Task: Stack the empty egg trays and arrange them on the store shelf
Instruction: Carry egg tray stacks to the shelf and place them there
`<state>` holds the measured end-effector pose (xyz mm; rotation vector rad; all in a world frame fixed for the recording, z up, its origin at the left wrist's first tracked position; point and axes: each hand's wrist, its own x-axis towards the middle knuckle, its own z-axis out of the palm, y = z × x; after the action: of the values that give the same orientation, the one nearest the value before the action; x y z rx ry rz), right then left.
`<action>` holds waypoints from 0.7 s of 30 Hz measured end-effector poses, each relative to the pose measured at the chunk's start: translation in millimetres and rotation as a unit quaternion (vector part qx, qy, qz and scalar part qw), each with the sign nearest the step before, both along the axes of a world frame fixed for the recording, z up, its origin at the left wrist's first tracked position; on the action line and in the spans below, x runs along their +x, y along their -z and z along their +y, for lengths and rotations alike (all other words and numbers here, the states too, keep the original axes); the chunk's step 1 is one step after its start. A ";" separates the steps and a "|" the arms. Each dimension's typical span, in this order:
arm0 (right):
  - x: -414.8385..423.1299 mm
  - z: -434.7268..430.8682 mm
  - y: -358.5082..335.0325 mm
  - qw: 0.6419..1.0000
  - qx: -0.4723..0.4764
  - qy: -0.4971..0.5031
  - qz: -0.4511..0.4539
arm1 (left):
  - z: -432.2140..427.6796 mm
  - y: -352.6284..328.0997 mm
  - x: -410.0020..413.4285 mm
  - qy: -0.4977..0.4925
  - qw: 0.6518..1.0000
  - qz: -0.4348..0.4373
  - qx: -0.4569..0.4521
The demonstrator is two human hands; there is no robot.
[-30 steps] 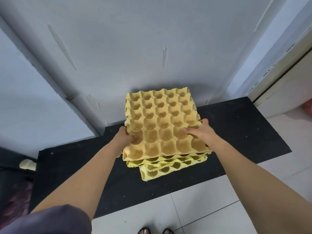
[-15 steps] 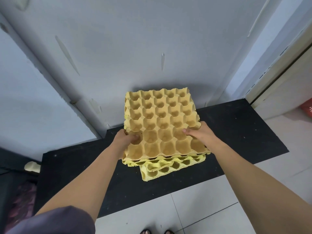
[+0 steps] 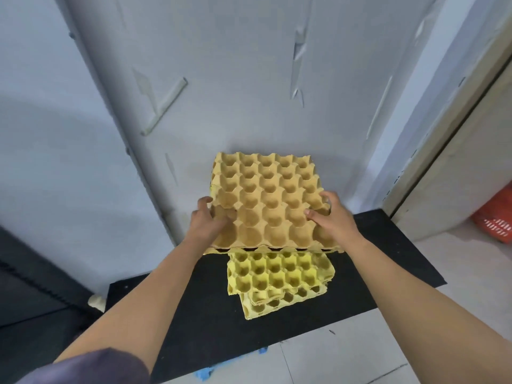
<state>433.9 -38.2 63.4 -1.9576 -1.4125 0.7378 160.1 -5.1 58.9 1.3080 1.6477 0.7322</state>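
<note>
A left hand (image 3: pixel 206 221) and a right hand (image 3: pixel 332 217) clasp opposite side edges of a tan egg tray (image 3: pixel 266 195), thumbs laid across its cups and fingers curled over the rims, as a person lines it up over a pile of yellow trays (image 3: pixel 279 273) on a black mat (image 3: pixel 388 261) at the foot of a pale wall (image 3: pixel 235 92). Whether the tan tray rests on the pile or hangs just above it cannot be told. To nest it cleanly, the 2 hands would do best to keep it level, match its corners to the tray beneath and press down evenly. The yellow trays, at least 2 of them, jut out toward the person and sit skewed, and probably need squaring first. The tan tray is empty moulded pulp, 5 cups across, with slightly ragged edges. The yellow ones are brighter and equally bare. An orange bag (image 3: pixel 496 217) sits on the floor at far right.
</note>
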 end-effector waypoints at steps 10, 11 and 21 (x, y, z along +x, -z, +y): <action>-53.2 -92.2 -89.0 0.990 0.043 -0.136 0.009 | -131.4 -117.9 -48.6 -0.054 0.986 0.073 0.140; -60.0 -103.6 -98.1 0.987 0.051 -0.152 0.008 | -147.4 -130.3 -54.8 -0.061 0.984 0.078 0.148; -152.8 -154.5 -185.1 0.962 0.131 -0.238 0.032 | -249.1 -240.6 -133.0 -0.135 0.952 0.165 0.220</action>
<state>281.1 -192.7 248.5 -1.3925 -1.8620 0.7666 27.1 -254.3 299.5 1.5975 2.0369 1.1465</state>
